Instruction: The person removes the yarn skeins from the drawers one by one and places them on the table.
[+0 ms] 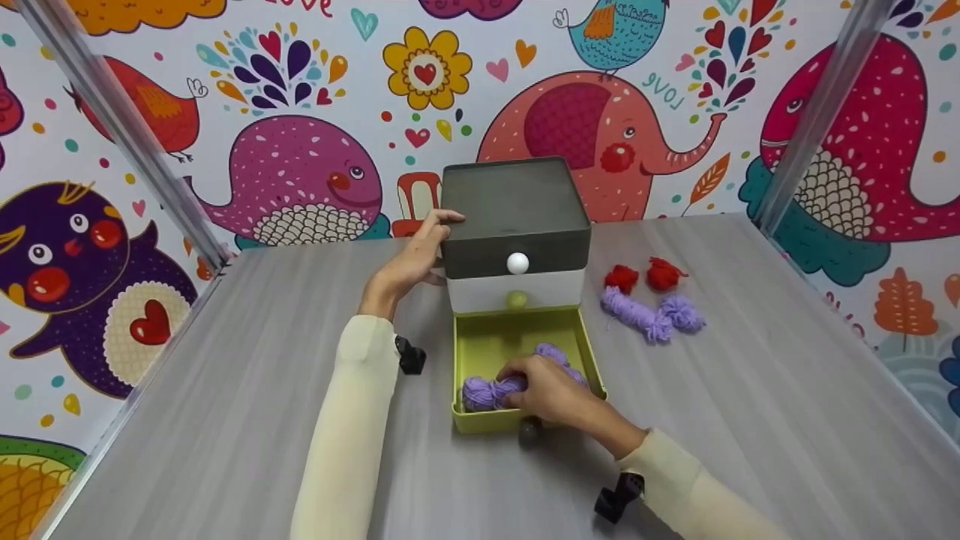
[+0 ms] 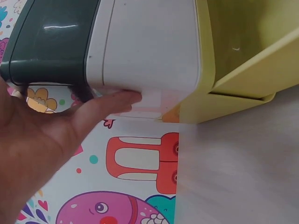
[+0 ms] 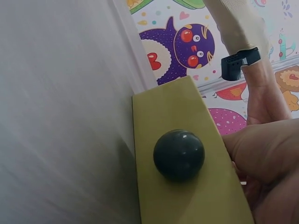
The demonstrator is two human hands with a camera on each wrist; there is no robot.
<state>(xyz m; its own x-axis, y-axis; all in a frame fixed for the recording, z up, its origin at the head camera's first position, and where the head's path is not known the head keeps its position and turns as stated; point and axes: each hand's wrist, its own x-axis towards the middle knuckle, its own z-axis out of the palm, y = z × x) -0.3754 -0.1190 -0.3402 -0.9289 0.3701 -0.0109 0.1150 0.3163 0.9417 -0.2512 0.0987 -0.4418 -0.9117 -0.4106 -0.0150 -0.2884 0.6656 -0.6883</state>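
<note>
A small stacked drawer unit (image 1: 517,199) stands on the table, with a dark top tier, a white middle tier and a yellow-green bottom drawer (image 1: 491,424) pulled out toward me. My left hand (image 1: 409,262) rests against the unit's left side, fingers over the top edge; in the left wrist view its thumb (image 2: 114,101) lies straight along the white tier. Inside the drawer, my right hand (image 1: 555,391) pinches a purple yarn skein (image 1: 480,393) lying near the front wall. Another purple skein (image 1: 551,352) lies behind that hand, partly hidden by it.
Right of the unit lie two red yarn bundles (image 1: 663,274) and purple yarn skeins (image 1: 637,313) on the grey table (image 1: 750,420). A dark round knob (image 3: 179,155) sticks out from the drawer front. A cartoon-printed wall (image 1: 420,142) rises behind the table.
</note>
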